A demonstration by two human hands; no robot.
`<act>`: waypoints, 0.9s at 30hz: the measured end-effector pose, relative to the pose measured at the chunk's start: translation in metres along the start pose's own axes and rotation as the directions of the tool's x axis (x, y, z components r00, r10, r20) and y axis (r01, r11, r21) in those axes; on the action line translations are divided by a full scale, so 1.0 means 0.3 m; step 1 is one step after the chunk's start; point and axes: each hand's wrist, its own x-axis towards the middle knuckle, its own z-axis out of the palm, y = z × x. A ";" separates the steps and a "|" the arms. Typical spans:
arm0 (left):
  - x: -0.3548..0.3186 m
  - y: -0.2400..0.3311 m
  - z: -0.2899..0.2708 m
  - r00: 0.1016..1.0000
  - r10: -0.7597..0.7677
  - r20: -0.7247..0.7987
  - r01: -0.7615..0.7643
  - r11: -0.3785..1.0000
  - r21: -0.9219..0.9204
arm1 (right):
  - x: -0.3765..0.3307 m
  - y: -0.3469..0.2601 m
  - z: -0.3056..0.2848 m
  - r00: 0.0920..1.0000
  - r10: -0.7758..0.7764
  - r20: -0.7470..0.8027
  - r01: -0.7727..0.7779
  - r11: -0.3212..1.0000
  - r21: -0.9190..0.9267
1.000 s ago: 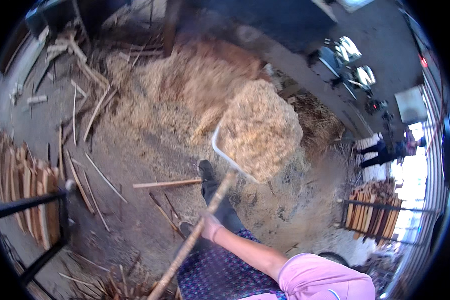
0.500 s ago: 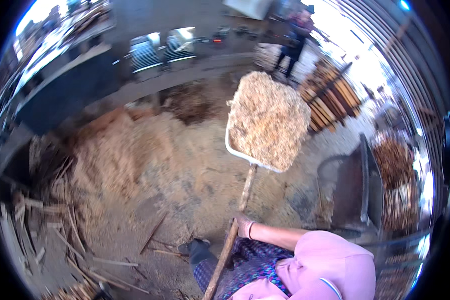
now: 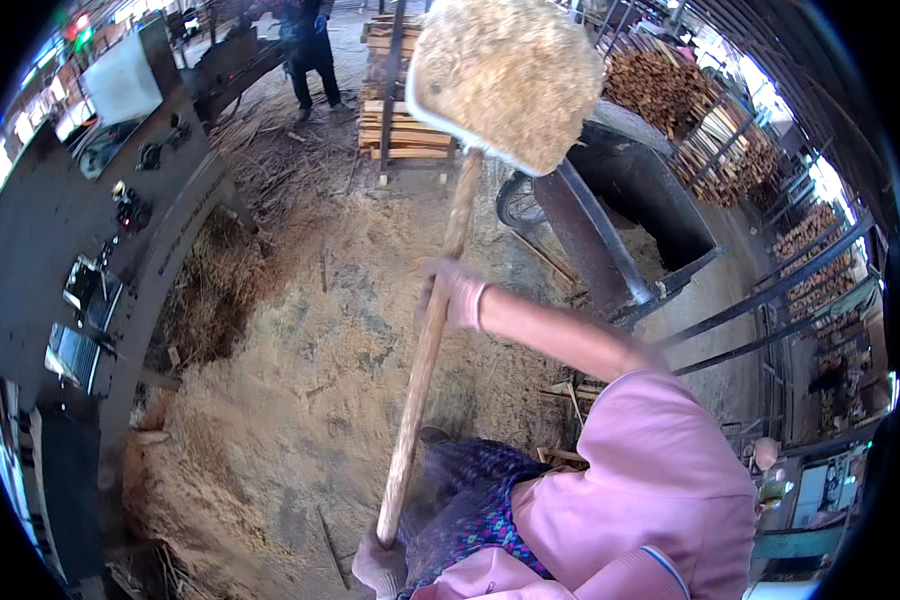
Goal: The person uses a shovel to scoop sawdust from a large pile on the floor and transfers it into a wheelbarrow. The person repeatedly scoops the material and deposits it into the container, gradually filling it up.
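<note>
Both hands hold 1 shovel. The right hand (image 3: 452,292), in a pale glove, is closed around the handle (image 3: 425,350) near its middle. The left hand (image 3: 378,565), also gloved, is closed around the lower end of the handle, close to the body, just beside the patterned skirt (image 3: 475,500). The grip looks firm in both places, with the fingers wrapped fully around the wood.

From the right hand the handle runs up to the blade (image 3: 505,80), which is raised high and carries a full heap of sawdust. The load sits on the blade and is not yet falling. The blade hangs just left of the dark bin (image 3: 650,215), near the bin's left wall, not yet over the opening.

Left of the bin and below the blade, the sawdust pile (image 3: 310,380) covers the floor. Behind the bin, stacks of cut wood (image 3: 400,125) stand, and bundles of sticks (image 3: 715,130) lie to the right of it. Far from the bin, on the left side, there is a dark machine (image 3: 80,240). Another person (image 3: 310,40) stands far behind the pile.

I judge the step as the carry: the shovel is loaded and lifted, and emptying is not done. The next move calls for swinging the blade to the right, over the bin's opening, keeping it level so little spills, then turning the handle with both hands to tip the load.
</note>
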 end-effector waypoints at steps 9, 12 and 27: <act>0.337 0.680 -0.249 0.858 0.512 -0.036 -0.494 0.843 0.210 | 0.157 -0.535 -0.490 0.925 -0.257 0.279 0.057 0.822 0.567; 0.338 0.763 -0.277 0.704 0.707 -0.063 -0.655 0.681 0.326 | 0.147 -0.525 -0.622 0.890 -0.420 -0.181 0.439 0.895 0.082; 0.458 0.391 0.143 0.885 0.399 0.239 -0.348 0.909 -0.228 | -0.027 -0.185 -0.595 0.882 -0.324 -0.342 0.365 0.929 0.061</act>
